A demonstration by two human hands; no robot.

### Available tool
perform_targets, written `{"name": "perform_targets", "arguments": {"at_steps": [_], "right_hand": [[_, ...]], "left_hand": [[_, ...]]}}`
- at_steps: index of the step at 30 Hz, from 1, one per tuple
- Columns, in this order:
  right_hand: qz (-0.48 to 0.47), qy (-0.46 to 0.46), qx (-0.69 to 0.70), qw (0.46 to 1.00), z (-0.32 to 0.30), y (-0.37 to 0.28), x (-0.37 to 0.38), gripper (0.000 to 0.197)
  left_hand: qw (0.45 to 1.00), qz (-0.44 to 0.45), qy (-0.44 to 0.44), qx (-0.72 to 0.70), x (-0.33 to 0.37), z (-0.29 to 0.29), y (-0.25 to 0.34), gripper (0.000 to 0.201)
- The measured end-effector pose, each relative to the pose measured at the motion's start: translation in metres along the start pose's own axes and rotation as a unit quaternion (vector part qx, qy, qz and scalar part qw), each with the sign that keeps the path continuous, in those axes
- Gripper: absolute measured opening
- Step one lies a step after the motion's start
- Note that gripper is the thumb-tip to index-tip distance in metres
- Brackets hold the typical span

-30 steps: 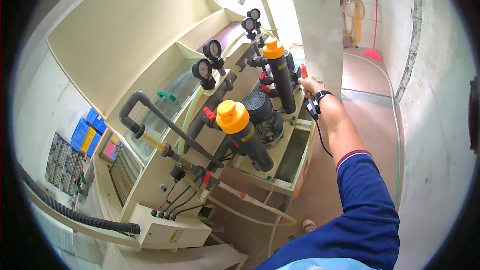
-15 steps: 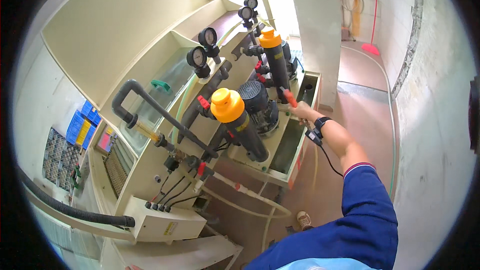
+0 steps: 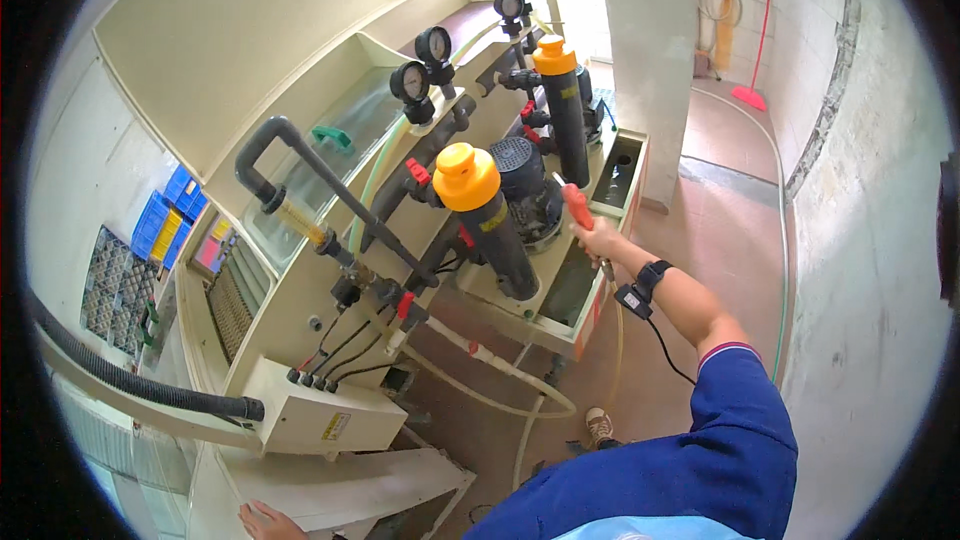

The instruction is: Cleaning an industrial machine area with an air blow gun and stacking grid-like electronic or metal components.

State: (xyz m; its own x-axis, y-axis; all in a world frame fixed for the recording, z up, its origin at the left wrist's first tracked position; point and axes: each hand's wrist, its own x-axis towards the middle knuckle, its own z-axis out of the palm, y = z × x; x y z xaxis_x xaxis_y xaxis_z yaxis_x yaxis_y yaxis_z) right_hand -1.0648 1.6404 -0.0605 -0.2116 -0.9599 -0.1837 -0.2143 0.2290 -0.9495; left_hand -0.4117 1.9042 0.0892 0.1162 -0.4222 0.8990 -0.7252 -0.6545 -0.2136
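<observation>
Red-handled tool [image 3: 577,206], exact kind unclear, in right hand [image 3: 600,237], fingers wrapped around handle; pale tip toward 11 o'clock. Black pump motor [image 3: 518,172] near, at 10; far yellow-capped filter canister [image 3: 565,110] at 12; trough [image 3: 558,330] at 6. Left hand [image 3: 270,522] at 7–8, well apart, fingers slightly spread, contact unclear. Step: probably positioning tool; next move seems to need steady wrist.

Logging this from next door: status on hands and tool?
Right hand gripping red-handled tool. Left hand near white panel. Black cord sagging nearby.
</observation>
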Motion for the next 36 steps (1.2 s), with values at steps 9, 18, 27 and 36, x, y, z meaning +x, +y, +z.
{"name": "perform_targets", "arguments": {"at_steps": [9,18,27,36], "right_hand": [[-0.144,-0.173,0.079,0.971,0.064,-0.094,-0.091,0.026],[-0.06,-0.338,-0.298,0.89,0.136,0.05,-0.141,0.046],[0.092,0.126,0.08,0.984,0.023,0.087,-0.105,0.034],[0.075,0.085,0.17,0.979,0.116,0.096,-0.203,0.024]], "left_hand": [[0.986,-0.103,-0.121,-0.043,-0.021,0.03,-0.031,0.031],[0.994,-0.062,-0.062,-0.058,-0.019,0.027,-0.035,0.032],[0.993,-0.042,-0.054,-0.094,-0.028,0.042,-0.037,0.027],[0.959,0.016,-0.023,-0.281,-0.037,0.005,-0.03,0.031]]}}
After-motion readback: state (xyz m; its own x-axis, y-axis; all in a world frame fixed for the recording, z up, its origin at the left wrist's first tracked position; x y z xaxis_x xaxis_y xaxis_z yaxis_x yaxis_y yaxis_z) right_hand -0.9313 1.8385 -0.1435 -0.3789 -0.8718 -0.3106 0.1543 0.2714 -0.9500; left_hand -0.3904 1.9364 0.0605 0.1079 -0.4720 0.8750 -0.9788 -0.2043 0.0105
